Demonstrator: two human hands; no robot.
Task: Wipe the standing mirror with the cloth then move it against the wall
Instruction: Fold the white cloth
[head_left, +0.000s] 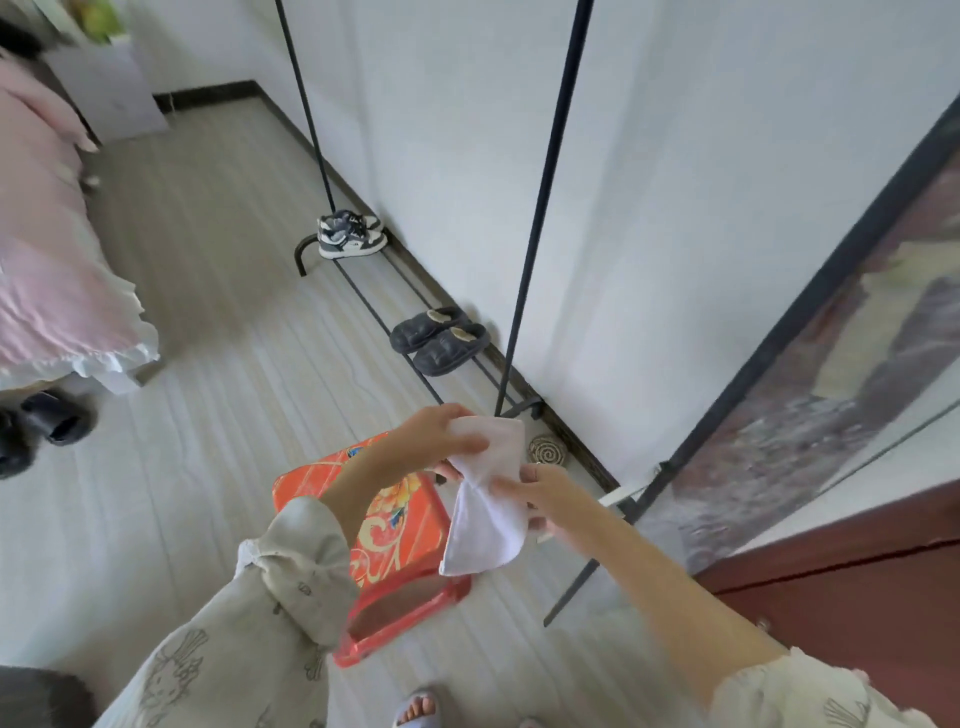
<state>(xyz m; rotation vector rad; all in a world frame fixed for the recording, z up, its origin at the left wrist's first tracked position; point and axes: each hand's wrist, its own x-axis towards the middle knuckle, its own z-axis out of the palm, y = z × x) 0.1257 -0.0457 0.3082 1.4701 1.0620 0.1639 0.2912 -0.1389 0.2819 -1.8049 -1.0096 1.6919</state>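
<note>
Far left: a bed with pink bedding (47, 249), white frill at its near edge; dark slippers (57, 418) on the floor (218, 395) just beside it.

Centre: a black garment rack (540, 208) stands along the white wall (675, 156). On its low rail sit grey-and-white sneakers (349, 235) at the far end and dark clogs (440, 339) nearer. Below the hands, an orange-red plastic stool (400, 525) with a floral print.

Left hand (436, 428): fingers curled, pinching the upper corner of the white cloth (488, 493). Right hand (545, 491): thumb and fingers pinching the cloth at mid-height. The cloth hangs between them, lower half loose over the stool.

Right: the standing mirror (831, 364), dark thin frame, tilted, its foot on the floor close to the wall. A red-brown cabinet (857, 582) sits near right.

Handling, judged:
- Cloth: light, soft, limp. Should be folded or bunched into a pad before wiping; no grip difficulty expected.
- Mirror: glass, fragile, probably top-heavy on a slim frame. Take it by the two side rails, not the glass; steady the frame with one hand while wiping. The foot may skid on smooth flooring.

Writing: none legible. The sneakers' side markings are too small to read.
</note>
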